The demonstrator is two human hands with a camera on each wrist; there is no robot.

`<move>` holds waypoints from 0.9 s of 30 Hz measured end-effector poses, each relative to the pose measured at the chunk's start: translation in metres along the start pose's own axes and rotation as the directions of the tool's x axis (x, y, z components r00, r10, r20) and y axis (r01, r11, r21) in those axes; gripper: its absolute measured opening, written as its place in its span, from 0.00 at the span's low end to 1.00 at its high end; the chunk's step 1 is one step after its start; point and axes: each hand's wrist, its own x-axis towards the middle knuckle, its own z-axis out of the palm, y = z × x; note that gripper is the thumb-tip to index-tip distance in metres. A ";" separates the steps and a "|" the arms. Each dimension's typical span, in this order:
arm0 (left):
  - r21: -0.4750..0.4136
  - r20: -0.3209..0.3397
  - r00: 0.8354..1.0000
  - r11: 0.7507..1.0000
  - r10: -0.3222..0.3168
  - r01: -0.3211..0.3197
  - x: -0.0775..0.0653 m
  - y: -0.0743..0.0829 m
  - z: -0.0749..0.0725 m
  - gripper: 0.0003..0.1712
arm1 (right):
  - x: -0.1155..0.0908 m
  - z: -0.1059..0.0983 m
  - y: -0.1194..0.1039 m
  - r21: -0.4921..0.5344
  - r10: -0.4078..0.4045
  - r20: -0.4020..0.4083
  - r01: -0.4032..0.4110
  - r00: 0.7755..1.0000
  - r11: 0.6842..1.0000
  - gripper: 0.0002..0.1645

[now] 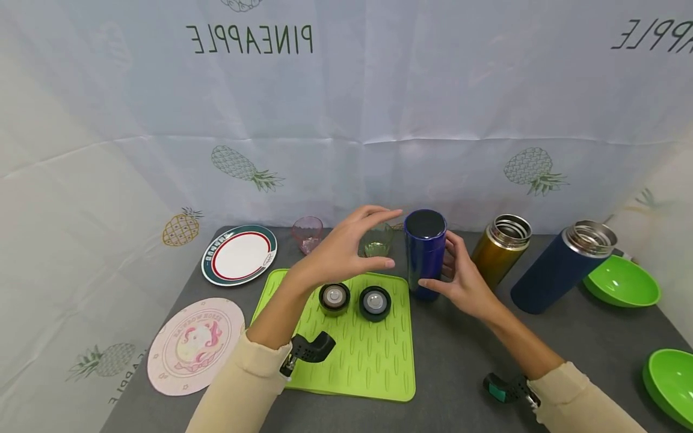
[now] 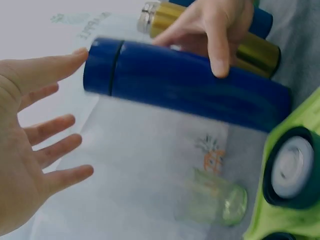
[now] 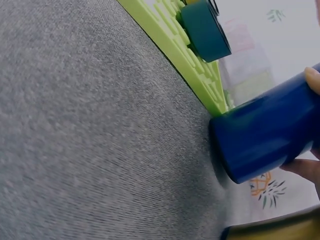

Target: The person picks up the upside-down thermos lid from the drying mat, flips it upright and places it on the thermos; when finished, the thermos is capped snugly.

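I see the left hand, fingers spread, partly hiding the green glass; the right hand gripping the blue flask near the gold flask; lower-right bowl cut off.

There are three bottles, two loose lids, two bowls, two glasses, one plate, one disc and one mat.
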 end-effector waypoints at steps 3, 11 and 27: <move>-0.015 -0.006 0.999 0.999 -0.046 0.046 -0.013 -0.012 0.000 0.45 | -0.002 0.001 0.002 0.022 0.017 -0.014 -0.016 1.000 1.000 0.64; -0.047 -0.010 0.985 0.984 -0.172 0.171 -0.049 -0.043 0.002 0.48 | -0.007 0.003 0.006 0.079 0.032 -0.055 -0.028 0.998 0.997 0.64; -0.259 0.057 0.936 0.901 -0.347 0.349 -0.092 -0.092 0.028 0.53 | -0.013 0.004 0.009 0.150 0.064 -0.066 -0.053 0.996 0.987 0.63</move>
